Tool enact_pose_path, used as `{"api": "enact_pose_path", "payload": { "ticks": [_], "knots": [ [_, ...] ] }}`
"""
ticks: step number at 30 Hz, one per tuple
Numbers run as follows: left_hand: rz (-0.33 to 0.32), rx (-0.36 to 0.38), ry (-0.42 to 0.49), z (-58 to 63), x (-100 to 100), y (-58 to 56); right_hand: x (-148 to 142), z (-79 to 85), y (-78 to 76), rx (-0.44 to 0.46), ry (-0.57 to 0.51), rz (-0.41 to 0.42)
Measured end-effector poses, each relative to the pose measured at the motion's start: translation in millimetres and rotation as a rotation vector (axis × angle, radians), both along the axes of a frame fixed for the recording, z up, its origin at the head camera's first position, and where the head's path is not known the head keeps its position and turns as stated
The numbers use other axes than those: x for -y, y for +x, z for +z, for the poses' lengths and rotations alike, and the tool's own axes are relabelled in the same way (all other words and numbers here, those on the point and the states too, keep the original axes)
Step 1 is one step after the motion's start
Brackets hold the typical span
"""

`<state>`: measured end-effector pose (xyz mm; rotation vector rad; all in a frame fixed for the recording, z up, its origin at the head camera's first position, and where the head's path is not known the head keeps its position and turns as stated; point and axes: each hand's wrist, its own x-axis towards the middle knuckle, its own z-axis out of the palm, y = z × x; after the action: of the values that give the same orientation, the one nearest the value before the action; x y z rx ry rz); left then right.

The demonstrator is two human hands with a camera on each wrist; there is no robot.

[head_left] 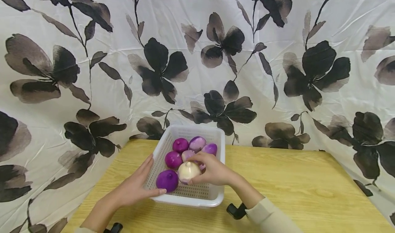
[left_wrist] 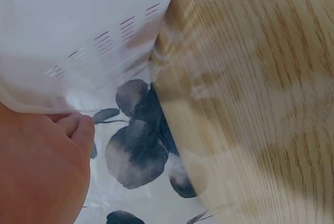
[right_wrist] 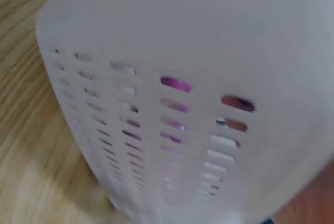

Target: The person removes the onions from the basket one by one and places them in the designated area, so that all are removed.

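A white slotted plastic basket [head_left: 185, 199] holds several purple onions. My right hand [head_left: 213, 170] reaches over its right side and grips a pale, whitish onion [head_left: 189, 170] between thumb and fingers, low inside the basket. Just left of that onion lies a deep purple onion [head_left: 167, 181]. At the near left corner, my left hand [head_left: 134, 185] holds the basket, its thumb over the rim and its fingers along the outer left wall. The left wrist view has the left hand [left_wrist: 47, 166] right at the rim. Through the slots in the right wrist view, purple shows inside the basket wall [right_wrist: 209, 31].
The basket stands on a yellow wood-grain table [head_left: 277, 185], close to its far edge. Behind hangs a white cloth [head_left: 191, 75] with dark flowers. Black curved pieces [head_left: 237, 211] show near the right forearm and at the bottom left.
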<state>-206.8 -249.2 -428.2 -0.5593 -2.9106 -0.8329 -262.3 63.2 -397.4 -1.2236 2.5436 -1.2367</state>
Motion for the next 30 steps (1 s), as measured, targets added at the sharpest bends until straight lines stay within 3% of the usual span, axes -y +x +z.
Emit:
{"api": "enact_pose_path", "payload": {
  "ticks": [7, 14, 23, 30],
  "knots": [
    [0.001, 0.013, 0.004, -3.8, -0.4, -2.1, -14.8, 3.1, 3.5, 0.079, -0.103, -0.029],
    [0.000, 0.007, -0.007, -2.0, -0.8, 0.2, -36.1, 5.6, 2.6, 0.072, -0.121, -0.126],
    [0.011, 0.009, -0.015, 0.8, 1.7, -0.1, -62.0, 15.3, -4.5, 0.043, -0.123, -0.207],
    [0.020, 0.002, -0.020, -0.5, 1.8, 0.0, -83.1, 12.1, -13.0, 0.026, -0.123, -0.246]
  ]
}}
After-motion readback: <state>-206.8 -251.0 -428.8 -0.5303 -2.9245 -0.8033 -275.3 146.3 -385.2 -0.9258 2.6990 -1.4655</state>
